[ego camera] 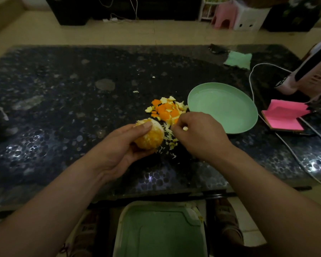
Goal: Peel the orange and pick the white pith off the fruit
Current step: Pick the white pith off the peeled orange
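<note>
- Dim light falls on a dark, pebble-patterned table (pixel 63 108).
- Pale floor (pixel 156 34) stretches beyond it.
- A black cabinet (pixel 119 10) stands at the far side.
- A pink stool (pixel 223 15) sits beside a white stool (pixel 248 19).

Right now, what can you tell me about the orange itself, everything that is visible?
The orange is round and mostly peeled: bare orange flesh with white pith patches left, thickest on top. The left hand cups it from the side and beneath, one digit pressed across its top, over the dark table. The right hand, beside it and apart, pinches a small pale scrap. Pith shreds lie right of it.
</note>
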The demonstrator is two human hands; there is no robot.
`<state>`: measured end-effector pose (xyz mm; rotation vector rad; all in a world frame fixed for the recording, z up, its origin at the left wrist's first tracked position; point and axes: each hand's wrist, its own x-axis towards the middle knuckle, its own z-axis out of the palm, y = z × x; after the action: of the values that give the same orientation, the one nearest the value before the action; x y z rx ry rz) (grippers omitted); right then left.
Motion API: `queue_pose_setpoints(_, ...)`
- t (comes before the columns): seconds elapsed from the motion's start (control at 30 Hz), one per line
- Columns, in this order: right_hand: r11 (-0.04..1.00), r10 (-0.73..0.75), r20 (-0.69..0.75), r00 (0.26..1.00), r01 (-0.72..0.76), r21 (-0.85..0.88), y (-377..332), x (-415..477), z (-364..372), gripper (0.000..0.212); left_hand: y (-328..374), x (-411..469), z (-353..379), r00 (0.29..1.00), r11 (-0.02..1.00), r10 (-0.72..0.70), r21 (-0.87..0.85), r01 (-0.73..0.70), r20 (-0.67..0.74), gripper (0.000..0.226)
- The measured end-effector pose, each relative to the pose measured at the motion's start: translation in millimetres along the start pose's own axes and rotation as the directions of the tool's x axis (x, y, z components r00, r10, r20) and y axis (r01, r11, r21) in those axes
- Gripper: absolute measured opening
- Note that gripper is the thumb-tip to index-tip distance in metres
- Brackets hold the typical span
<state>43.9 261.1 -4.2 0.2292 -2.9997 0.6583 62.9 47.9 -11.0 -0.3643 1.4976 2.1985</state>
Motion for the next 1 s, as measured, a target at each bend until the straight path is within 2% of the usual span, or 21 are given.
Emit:
queue_pose_setpoints(0.1, 0.997, -0.012, 0.027, 1.000, 0.010, 0.078, -1, -3, -3, 0.020, 0, 1, 2, 0.999, 1.000, 0.013, -0.023, -0.012, 0.031, 0.047)
queue_pose_setpoints(0.2, 0.975, -0.020, 0.004, 1.000, 0.019, 0.221, -2, -6, -6, 0.005, 0, 1, 4, 0.998, 0.999, 0.033, -0.027, -0.031, 0.050, 0.045)
queue_pose_setpoints(0.33, 0.919, -0.032, -0.023, 0.999, 0.039, 0.392, -9, -11, -10, 0.004, -1, 0, 4, 0.995, 0.998, 0.067, -0.001, -0.067, 0.068, 0.050)
queue_pose_setpoints(0.43, 0.898, -0.055, -0.029, 0.998, 0.062, 0.436, -13, -15, -13, 0.004, 0, -1, 6, 0.991, 0.990, 0.119, 0.069, -0.123, 0.064, 0.052)
queue_pose_setpoints(0.57, 0.915, -0.061, -0.056, 0.997, 0.078, 0.395, -15, -18, -19, 0.001, 2, -4, 10, 0.980, 0.971, 0.197, 0.134, -0.197, 0.012, 0.053)
queue_pose_setpoints(0.7, 0.935, -0.078, -0.079, 0.994, 0.101, 0.341, -18, -21, -20, 0.004, 1, -6, 11, 0.965, 0.937, 0.255, 0.261, -0.233, -0.054, 0.065)
queue_pose_setpoints(0.87, 0.976, -0.146, -0.127, 0.981, 0.164, 0.144, -22, -23, -19, 0.009, -2, -6, 13, 0.938, 0.870, 0.335, 0.411, -0.272, -0.090, 0.069)
queue_pose_setpoints(1.0, 0.976, -0.204, -0.144, 0.968, 0.213, 0.049, -26, -24, -18, 0.014, -5, -7, 12, 0.923, 0.843, 0.373, 0.452, -0.292, -0.098, 0.066)
